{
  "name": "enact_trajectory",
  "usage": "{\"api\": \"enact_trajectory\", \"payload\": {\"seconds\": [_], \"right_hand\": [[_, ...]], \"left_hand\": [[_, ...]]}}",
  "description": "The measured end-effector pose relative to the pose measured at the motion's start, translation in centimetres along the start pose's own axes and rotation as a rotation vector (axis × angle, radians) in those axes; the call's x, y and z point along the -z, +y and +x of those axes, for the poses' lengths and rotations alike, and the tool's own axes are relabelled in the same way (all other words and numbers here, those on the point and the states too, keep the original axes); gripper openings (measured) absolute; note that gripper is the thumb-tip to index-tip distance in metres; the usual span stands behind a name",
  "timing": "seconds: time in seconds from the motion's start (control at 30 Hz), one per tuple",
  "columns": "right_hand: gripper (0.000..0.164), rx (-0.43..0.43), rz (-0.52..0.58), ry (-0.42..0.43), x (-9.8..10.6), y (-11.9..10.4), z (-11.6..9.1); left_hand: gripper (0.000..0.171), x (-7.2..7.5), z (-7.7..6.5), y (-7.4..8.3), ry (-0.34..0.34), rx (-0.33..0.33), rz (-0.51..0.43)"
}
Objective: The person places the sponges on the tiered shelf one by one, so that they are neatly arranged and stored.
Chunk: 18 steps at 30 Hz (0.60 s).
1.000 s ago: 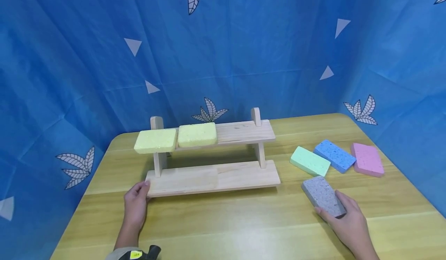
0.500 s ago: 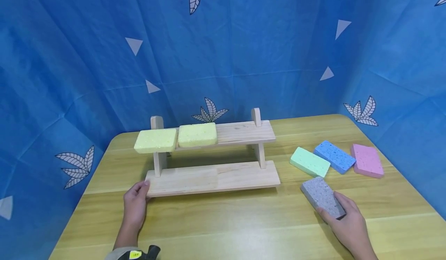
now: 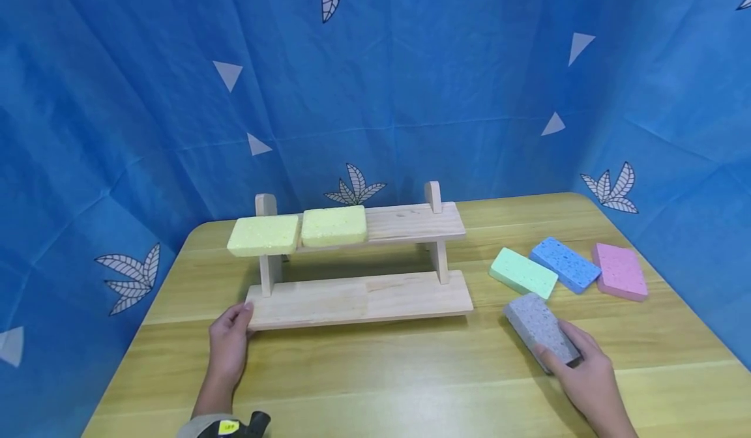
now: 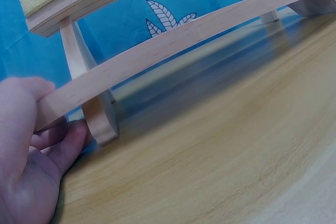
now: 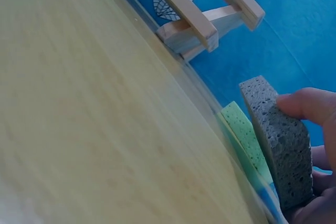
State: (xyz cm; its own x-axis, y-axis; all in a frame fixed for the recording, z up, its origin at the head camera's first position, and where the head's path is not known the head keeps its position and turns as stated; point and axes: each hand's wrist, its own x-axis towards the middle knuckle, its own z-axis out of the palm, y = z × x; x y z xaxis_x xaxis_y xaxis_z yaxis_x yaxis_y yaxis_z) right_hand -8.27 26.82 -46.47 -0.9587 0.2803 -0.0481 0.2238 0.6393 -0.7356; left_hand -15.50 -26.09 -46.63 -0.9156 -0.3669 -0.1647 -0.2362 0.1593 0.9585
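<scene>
My left hand [image 3: 228, 343] grips the left end of the lower board of a two-tier wooden shelf [image 3: 411, 298], thumb on top and fingers curled beneath, as the left wrist view shows. On the upper board lie two yellow sponges [image 3: 263, 236] side by side, the left one jutting past the board's end. At the right, my right hand [image 3: 589, 376] holds a grey sponge [image 3: 540, 327] between thumb and fingers. It is tilted, with its far end close to a green sponge [image 3: 524, 272].
Behind the green sponge lie a blue sponge [image 3: 564, 265] and a pink sponge [image 3: 620, 271] on the wooden table [image 3: 375, 379]. A blue patterned curtain [image 3: 446, 86] hangs behind the table and along both sides.
The grey sponge in my right hand has tilted and its far end has risen slightly, with a wider shadow beneath. My left hand stays on the shelf.
</scene>
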Motion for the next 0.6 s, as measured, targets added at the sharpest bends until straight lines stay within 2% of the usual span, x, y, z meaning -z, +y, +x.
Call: {"api": "enact_trajectory", "payload": {"seconds": [0.3, 0.5, 0.6], "right_hand": [[0.071, 0.033, 0.099, -0.014, 0.4, -1.5, 0.4], [0.069, 0.112, 0.146, -0.042, 1.0, -3.1, 1.3], [0.067, 0.178, 0.167, -0.039, 1.4, -4.0, 1.8]], "left_hand": [[0.055, 0.1, 0.0, 0.0, -0.008, -0.014, -0.009], [0.054, 0.1, 0.0, -0.1, -0.006, -0.010, -0.017], [0.053, 0.1, 0.1, 0.0, -0.007, -0.013, -0.029]]}}
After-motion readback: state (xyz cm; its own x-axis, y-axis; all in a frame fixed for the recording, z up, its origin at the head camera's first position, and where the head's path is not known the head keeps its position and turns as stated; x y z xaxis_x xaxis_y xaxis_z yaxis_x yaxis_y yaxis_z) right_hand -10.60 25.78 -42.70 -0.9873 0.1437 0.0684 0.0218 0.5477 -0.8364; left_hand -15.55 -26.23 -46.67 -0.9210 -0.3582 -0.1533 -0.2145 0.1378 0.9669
